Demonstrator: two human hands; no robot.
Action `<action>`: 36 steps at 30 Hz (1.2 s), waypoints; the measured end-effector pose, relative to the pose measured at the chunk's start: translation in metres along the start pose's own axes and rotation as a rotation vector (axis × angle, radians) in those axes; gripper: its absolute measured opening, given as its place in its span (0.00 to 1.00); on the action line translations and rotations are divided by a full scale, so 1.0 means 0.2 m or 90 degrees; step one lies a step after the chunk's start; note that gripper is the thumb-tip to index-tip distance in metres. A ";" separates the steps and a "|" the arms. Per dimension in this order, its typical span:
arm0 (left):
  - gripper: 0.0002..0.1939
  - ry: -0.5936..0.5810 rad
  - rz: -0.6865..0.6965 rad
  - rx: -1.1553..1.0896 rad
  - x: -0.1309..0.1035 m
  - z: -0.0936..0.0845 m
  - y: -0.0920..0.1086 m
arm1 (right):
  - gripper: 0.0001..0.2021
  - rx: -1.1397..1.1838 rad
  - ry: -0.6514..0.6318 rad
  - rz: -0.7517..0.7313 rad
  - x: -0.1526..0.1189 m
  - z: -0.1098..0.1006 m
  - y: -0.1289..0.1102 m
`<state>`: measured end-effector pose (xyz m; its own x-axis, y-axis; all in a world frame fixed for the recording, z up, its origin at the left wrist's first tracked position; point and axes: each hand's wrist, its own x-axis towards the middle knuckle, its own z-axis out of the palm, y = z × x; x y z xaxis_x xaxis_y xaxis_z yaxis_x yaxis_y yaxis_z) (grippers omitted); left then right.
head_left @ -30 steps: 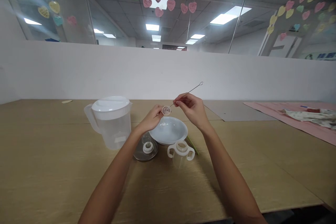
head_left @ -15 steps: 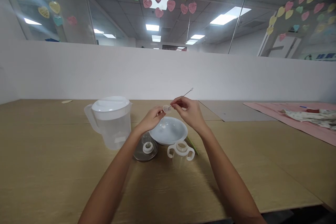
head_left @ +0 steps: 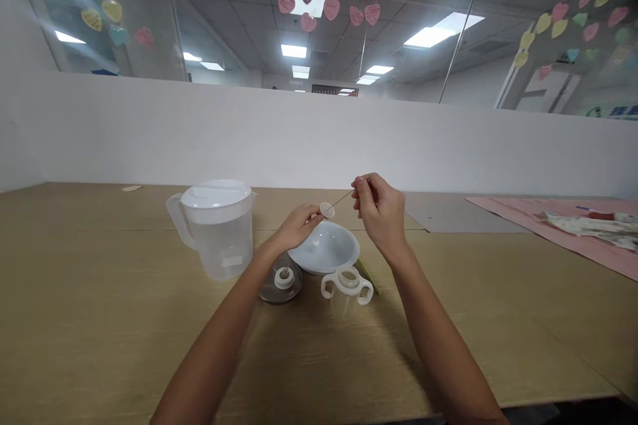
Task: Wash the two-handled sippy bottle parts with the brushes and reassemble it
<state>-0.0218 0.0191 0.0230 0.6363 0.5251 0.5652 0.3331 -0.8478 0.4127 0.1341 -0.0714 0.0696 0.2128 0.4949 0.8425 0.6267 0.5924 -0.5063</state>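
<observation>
My left hand [head_left: 300,226] pinches a small round whitish cup-like piece [head_left: 327,210] between thumb and fingers, above the white bowl [head_left: 326,249]. The fingers of my right hand [head_left: 379,206] are closed on a thin wire rod [head_left: 343,198]. Its lower end reaches the round piece; whether it goes inside is too small to tell. Just in front of the bowl stands a clear cup with two white handles [head_left: 347,292]. To the left, a white ring-shaped cap [head_left: 284,278] rests on a round grey metal dish [head_left: 276,295], partly behind my left forearm.
A lidded clear pitcher [head_left: 219,232] stands left of my hands. Something thin and green [head_left: 369,277] lies beside the bowl. At far right, a pink cloth [head_left: 518,212] bears patterned fabric [head_left: 593,229]. A low white wall [head_left: 309,139] borders the table at the back.
My right hand has moved right and its grip has shifted toward the rod's upper end, which showed a loop before. My left hand with the round piece has moved slightly right.
</observation>
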 end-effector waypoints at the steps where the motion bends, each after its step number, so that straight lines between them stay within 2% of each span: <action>1: 0.15 0.007 0.008 -0.011 0.00 0.00 0.01 | 0.17 0.011 -0.004 0.013 0.00 0.01 0.01; 4: 0.15 0.021 0.024 -0.062 0.01 0.02 0.06 | 0.17 0.028 -0.052 0.048 -0.01 0.06 0.07; 7: 0.15 0.039 0.010 -0.123 0.01 0.03 0.09 | 0.17 -0.027 -0.086 0.023 -0.03 0.12 0.11; 12: 0.15 0.034 -0.025 -0.241 0.01 0.03 0.11 | 0.15 -0.133 -0.037 -0.034 -0.04 0.14 0.08; 17: 0.14 0.019 -0.027 -0.249 0.02 0.02 0.10 | 0.16 -0.043 -0.025 -0.022 -0.02 0.10 0.07; 22: 0.14 0.038 -0.038 -0.251 0.02 -0.01 0.09 | 0.17 0.000 -0.055 -0.019 -0.03 0.16 0.11; 25: 0.14 0.031 -0.056 -0.212 0.01 -0.03 0.10 | 0.18 0.063 -0.009 0.041 0.01 0.12 0.13; 28: 0.16 -0.018 -0.047 -0.216 0.01 -0.03 0.14 | 0.19 0.195 0.102 0.146 0.07 0.00 0.15; 32: 0.18 -0.055 -0.045 -0.200 0.02 -0.03 0.20 | 0.17 0.284 0.219 0.163 0.13 -0.14 0.17; 36: 0.19 -0.079 -0.043 -0.169 0.02 -0.03 0.21 | 0.17 0.282 0.281 0.185 0.15 -0.18 0.22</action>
<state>-0.0102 -0.0147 0.0475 0.7040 0.5533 0.4451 0.1947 -0.7532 0.6284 0.1959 -0.0532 0.0798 0.6696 0.4237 0.6099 0.1520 0.7256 -0.6711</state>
